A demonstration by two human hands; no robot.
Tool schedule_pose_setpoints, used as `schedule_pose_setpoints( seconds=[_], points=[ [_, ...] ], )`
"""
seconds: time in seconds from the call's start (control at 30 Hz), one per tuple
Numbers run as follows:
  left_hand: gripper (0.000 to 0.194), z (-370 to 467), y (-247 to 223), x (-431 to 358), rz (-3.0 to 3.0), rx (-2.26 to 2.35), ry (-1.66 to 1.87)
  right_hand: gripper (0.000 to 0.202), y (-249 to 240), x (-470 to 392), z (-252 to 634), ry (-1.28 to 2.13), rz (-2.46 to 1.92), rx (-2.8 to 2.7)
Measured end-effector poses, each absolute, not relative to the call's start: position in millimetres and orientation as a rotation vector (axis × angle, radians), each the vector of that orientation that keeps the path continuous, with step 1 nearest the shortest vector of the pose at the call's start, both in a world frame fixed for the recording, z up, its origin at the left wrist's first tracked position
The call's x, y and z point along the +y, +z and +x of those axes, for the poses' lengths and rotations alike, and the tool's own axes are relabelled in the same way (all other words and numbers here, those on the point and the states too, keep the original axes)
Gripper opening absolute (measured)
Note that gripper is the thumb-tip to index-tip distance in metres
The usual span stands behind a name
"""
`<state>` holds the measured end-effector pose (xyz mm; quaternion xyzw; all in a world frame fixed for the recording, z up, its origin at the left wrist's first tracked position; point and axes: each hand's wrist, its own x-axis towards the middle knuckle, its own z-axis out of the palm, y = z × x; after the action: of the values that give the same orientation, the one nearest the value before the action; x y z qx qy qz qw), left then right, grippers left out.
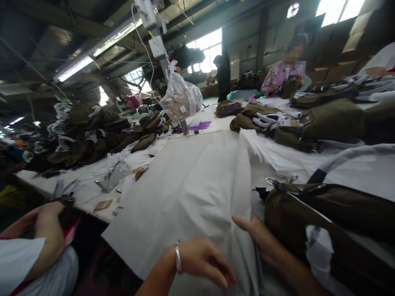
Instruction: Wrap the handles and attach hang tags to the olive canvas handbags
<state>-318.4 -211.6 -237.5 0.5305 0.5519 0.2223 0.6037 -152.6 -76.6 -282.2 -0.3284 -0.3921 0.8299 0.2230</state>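
Note:
A large white sheet (185,176) with creases and a long fold along its right side covers the middle of the table. Over its near part is my left hand (205,263), a silver bangle at the wrist, its fingers loosely bent and apart with nothing visible in them. My right hand (262,238) touches the folded right edge of the sheet, index finger stretched out; its lower fingers are partly hidden. Beside my right forearm lies a dark olive bag (327,222) with a metal ring, a zip and a white wrapping piece.
Olive bags (333,119) lie at the right beyond white sheets (271,152). Bags are piled (83,135) at the left. A plastic bag (182,96) hangs on a post. A person's arm (49,230) is at near left; a person in a patterned top (277,80) is across the table.

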Motion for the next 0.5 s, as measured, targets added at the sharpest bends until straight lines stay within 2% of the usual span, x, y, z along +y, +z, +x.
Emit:
schedule_pose_setpoints(
  seconds=[0.07, 0.17, 0.23, 0.33, 0.5],
  points=[
    [0.059, -364, -220, -205, 1.182, 1.873, 0.642, 0.081, -290, -81, -145, 2.261, -1.061, -1.126],
    [0.041, -449, -200, -201, 0.959, 2.447, 0.746, 0.079, -299, -85, -132, 2.186, -1.253, -1.136],
    [0.042, -495, -198, -205, 0.73, 2.759, 0.704, 0.078, -304, -86, -124, 2.144, -1.264, -1.159],
    [0.044, -534, -208, -214, 0.456, 3.001, 0.558, 0.078, -308, -86, -120, 2.118, -1.209, -1.211],
    [0.042, -548, -229, -212, 0.416, 3.014, 0.382, 0.081, -304, -84, -123, 2.097, -1.19, -1.233]
  ],
)
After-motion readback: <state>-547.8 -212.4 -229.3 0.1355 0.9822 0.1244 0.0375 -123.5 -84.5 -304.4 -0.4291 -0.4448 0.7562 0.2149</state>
